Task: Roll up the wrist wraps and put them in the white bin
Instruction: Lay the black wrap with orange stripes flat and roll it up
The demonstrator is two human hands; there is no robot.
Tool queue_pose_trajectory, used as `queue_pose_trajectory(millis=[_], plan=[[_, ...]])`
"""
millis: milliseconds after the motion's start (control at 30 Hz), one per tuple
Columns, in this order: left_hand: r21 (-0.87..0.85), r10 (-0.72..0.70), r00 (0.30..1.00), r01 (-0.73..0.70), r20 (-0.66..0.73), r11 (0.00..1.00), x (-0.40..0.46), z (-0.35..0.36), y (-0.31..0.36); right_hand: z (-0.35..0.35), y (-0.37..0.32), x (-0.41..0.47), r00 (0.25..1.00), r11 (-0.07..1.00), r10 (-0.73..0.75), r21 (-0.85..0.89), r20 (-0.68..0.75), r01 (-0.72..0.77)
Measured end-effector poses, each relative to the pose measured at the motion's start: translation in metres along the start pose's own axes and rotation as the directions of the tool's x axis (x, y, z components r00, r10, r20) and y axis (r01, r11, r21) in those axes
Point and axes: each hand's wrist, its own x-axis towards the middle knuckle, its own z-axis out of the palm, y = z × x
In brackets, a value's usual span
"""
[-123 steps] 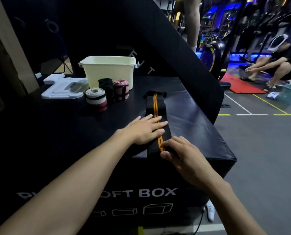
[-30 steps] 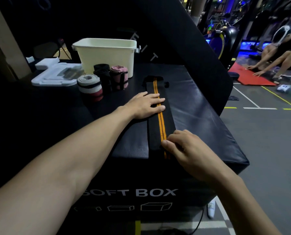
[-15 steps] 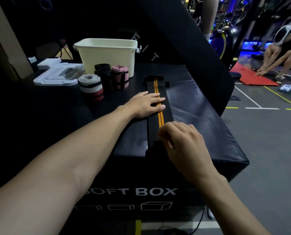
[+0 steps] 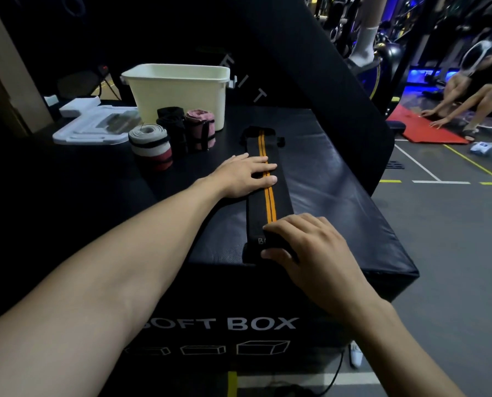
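A: What sat nearest the camera?
B: The front face of the black padded box point(image 4: 310, 173), printed in pale capitals with "OFT BOX" readable, the first letters cut off by the left forearm, and three little box outlines under it

A: And the hands?
B: The right hand point(image 4: 310, 250) was at the near edge of the box top, fingers and thumb curled round the near end of the black wrist wrap point(image 4: 267, 202), which had a small fold or roll started there. Pale letters showed on that end, "B" and part of another, too hidden to read. The left hand point(image 4: 244, 176) lay flat farther along the wrap, fingers straight, pressing it to the box

A: Where did the wrap run?
B: Lengthwise away from the person along the box top, two orange stripes down its middle

A: Beyond that?
B: Three rolled wraps stood close together: a grey and red one point(image 4: 150, 146), a black one point(image 4: 172, 128), a pink one point(image 4: 200, 128). Just behind them was the white bin point(image 4: 179, 93), with a white tray point(image 4: 93, 127) to its left. A slanted black pad point(image 4: 325, 81) behind carried faint letters, "E I T"
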Motion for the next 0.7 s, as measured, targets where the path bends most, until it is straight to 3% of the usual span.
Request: queue_pose_trajectory(millis=[200,400,700], plan=[[-0.061,0.043,0.999,-0.044,-0.021,0.997,-0.001,0.001,-0.004,-0.019,-0.004,0.010,0.993,0.998,0.000,0.064,0.118,-0.007],[-0.085,0.056,0.998,-0.058,-0.026,0.995,0.000,0.001,-0.004,-0.019,-0.009,0.014,0.970,0.984,0.123,0.103,0.210,-0.147],[-0.063,0.051,0.998,-0.054,-0.040,0.997,-0.001,0.001,-0.002,-0.009,-0.020,0.026,0.953,0.962,0.256,-0.142,0.162,-0.234]])
